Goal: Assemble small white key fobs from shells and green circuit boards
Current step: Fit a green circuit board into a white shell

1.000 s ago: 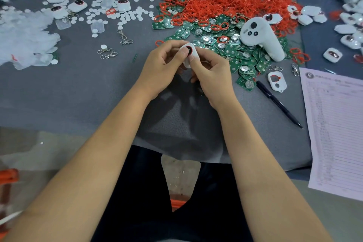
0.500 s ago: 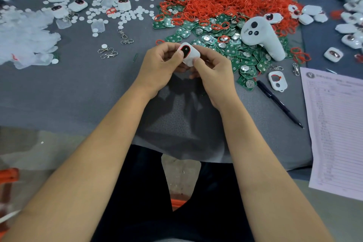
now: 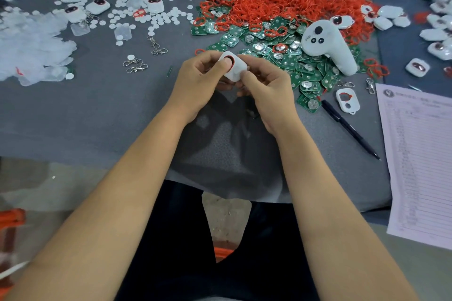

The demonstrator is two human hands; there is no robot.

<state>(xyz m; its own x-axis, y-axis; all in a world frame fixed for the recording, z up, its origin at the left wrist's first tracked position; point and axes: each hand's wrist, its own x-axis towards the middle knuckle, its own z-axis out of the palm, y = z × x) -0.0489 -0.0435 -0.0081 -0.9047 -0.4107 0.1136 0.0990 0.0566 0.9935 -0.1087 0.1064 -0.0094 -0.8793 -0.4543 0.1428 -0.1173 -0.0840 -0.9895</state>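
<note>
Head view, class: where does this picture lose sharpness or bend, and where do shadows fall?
Head view: wide-angle bending stretches the forearms and curves the printed sheet; its text is unreadable; soft shadow lies on the grey cloth below both hands; the key fob stays fairly sharp.

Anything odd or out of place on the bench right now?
One thing: a white game-style controller lies on top of the green circuit boards, not a fob part. Otherwise just loose piles; both hands, left hand and right hand, grip the key fob.
</note>
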